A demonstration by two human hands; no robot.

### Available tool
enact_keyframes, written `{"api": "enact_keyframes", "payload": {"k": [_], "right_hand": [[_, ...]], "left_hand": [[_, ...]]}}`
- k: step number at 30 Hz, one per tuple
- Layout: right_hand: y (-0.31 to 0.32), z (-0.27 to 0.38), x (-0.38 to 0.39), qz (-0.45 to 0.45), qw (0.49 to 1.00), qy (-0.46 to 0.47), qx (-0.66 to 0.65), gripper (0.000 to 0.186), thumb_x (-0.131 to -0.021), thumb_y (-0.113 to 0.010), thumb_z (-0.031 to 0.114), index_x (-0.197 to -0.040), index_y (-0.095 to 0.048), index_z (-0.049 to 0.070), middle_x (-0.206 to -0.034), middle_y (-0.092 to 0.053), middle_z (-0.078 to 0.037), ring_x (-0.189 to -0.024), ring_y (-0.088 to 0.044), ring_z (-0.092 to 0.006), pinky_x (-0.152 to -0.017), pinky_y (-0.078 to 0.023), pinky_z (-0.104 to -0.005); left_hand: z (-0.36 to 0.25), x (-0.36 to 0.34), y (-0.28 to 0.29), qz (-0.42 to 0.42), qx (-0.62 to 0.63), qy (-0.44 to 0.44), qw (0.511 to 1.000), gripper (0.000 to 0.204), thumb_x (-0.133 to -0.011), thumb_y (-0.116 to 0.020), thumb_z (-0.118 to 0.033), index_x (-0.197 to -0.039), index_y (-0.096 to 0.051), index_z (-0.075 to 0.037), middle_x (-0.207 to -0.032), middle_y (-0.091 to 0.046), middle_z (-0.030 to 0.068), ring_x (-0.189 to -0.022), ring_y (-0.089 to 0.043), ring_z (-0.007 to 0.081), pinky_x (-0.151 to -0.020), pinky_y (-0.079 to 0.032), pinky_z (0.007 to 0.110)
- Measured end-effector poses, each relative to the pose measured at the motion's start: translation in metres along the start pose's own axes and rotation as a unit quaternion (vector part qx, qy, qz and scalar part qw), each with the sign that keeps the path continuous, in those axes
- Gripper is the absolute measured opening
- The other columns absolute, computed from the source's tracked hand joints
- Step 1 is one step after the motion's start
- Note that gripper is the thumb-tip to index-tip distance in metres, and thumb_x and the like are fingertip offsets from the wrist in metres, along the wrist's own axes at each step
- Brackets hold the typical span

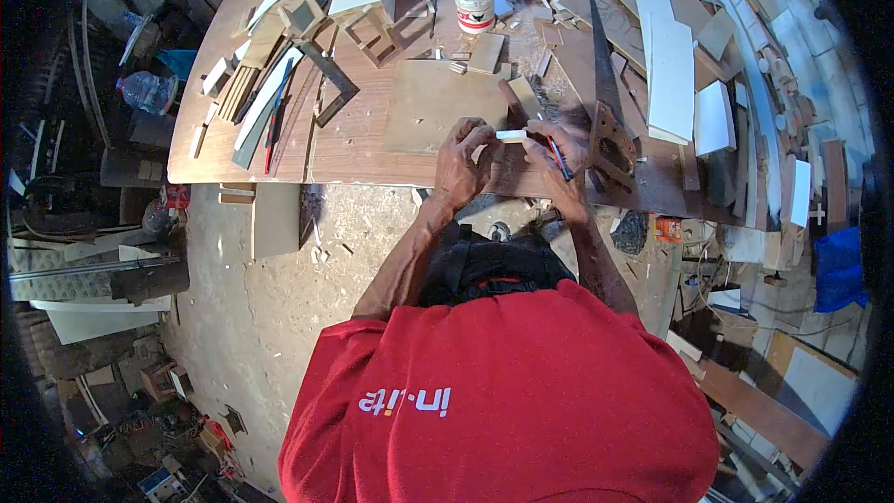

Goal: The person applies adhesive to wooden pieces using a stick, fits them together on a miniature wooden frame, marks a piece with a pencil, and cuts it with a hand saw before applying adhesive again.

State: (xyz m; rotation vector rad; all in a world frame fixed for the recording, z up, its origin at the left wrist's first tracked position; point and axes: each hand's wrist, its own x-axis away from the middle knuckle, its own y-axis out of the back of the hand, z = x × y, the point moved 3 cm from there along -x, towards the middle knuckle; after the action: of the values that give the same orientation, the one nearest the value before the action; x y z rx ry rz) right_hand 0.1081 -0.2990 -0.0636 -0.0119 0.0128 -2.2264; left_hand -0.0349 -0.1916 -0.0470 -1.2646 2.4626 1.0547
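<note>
Hands met at front edge of workbench point(372, 144). Left hand point(463, 163) pinched small white strip point(510, 135); right hand point(557, 154) closed around red-blue pencil point(559, 158), touching strip. Risk: thin strip could slip from pinch, mark went crooked; handsaw point(605, 102) lay just beside right hand.

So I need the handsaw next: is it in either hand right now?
No, the handsaw lies on the workbench beside the right hand, which holds a pencil.

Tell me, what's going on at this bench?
A person in a red shirt stands at a cluttered wooden workbench. The left hand steadies a small white strip near the bench edge, while the right hand holds a pencil by it. A handsaw lies just right; a glue bottle stands farther back.
</note>
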Motion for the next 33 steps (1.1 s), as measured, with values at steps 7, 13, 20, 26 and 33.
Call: {"api": "enact_keyframes", "payload": {"k": [7,13,20,26,33], "right_hand": [[-0.008,0.001,0.001,-0.010,0.998,0.025,-0.058,0.026,-0.090,-0.066,0.011,-0.114,-0.063,0.002,-0.107,-0.064,-0.010,-0.090,-0.064,-0.0151,-0.075,-0.057,-0.0277],[-0.007,-0.007,0.000,-0.030,0.993,-0.014,-0.115,0.025,-0.090,-0.066,0.011,-0.112,-0.063,0.001,-0.107,-0.064,-0.009,-0.093,-0.065,-0.0166,-0.076,-0.058,-0.0281],[-0.011,-0.008,0.005,-0.040,0.991,-0.100,-0.084,0.031,-0.091,-0.065,0.021,-0.113,-0.062,0.000,-0.098,-0.066,-0.008,-0.085,-0.064,-0.0130,-0.072,-0.054,-0.0258],[-0.011,-0.006,0.003,-0.067,0.991,-0.114,-0.023,0.032,-0.090,-0.065,0.028,-0.105,-0.066,0.000,-0.083,-0.066,-0.004,-0.071,-0.061,-0.0085,-0.060,-0.049,-0.0216],[-0.014,-0.003,0.002,-0.057,0.988,-0.139,-0.025,0.032,-0.090,-0.065,0.029,-0.104,-0.065,0.000,-0.079,-0.064,-0.002,-0.068,-0.058,-0.0075,-0.058,-0.047,-0.0221]], "left_hand": [[0.007,0.005,-0.001,-0.045,0.181,0.131,0.974,0.052,-0.076,-0.064,0.008,-0.125,-0.047,0.000,-0.115,-0.053,0.0169,-0.100,-0.061,0.0286,-0.081,-0.054,0.036],[0.017,0.012,-0.010,-0.023,0.341,0.240,0.909,0.055,-0.080,-0.066,0.007,-0.131,-0.046,-0.001,-0.120,-0.056,0.0149,-0.103,-0.060,0.0222,-0.087,-0.051,0.031],[0.013,0.006,-0.015,-0.017,0.362,0.256,0.896,0.038,-0.086,-0.064,0.002,-0.124,-0.056,0.004,-0.089,-0.065,0.0043,-0.079,-0.055,0.0087,-0.072,-0.046,0.023],[0.010,0.005,-0.011,-0.002,0.349,0.246,0.904,0.042,-0.086,-0.064,0.003,-0.127,-0.055,0.000,-0.093,-0.066,0.0058,-0.082,-0.057,0.0098,-0.074,-0.047,0.024],[0.013,0.008,-0.011,0.002,0.377,0.265,0.887,0.041,-0.086,-0.063,0.003,-0.126,-0.056,-0.001,-0.097,-0.067,0.0068,-0.085,-0.061,0.0123,-0.078,-0.050,0.026]]}}
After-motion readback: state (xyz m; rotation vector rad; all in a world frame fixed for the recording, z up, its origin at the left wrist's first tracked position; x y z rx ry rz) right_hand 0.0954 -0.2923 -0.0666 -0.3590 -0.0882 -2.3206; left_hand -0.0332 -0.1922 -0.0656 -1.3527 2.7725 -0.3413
